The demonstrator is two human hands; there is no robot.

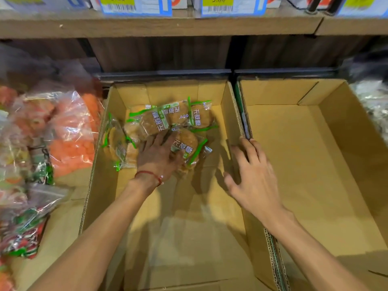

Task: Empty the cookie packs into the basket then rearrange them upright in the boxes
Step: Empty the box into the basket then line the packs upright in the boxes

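Note:
Several clear cookie packs [168, 120] with green trim lie in a loose heap at the far end of the middle cardboard box [98, 169]. My left hand [156, 157] reaches into that box, palm down on the heap, its fingers spread over the packs and its thumb under one pack [185, 143]. My right hand [252, 175] hovers over the wall between the middle box and the right cardboard box [315, 164], fingers spread and holding nothing. The right box holds nothing that I can see.
Bags of orange snacks [71, 131] and red-green wrapped sweets [23, 232] fill the bin on the left. A wooden shelf [159, 26] with price tags runs above the boxes. More clear bags [371, 101] sit at the far right.

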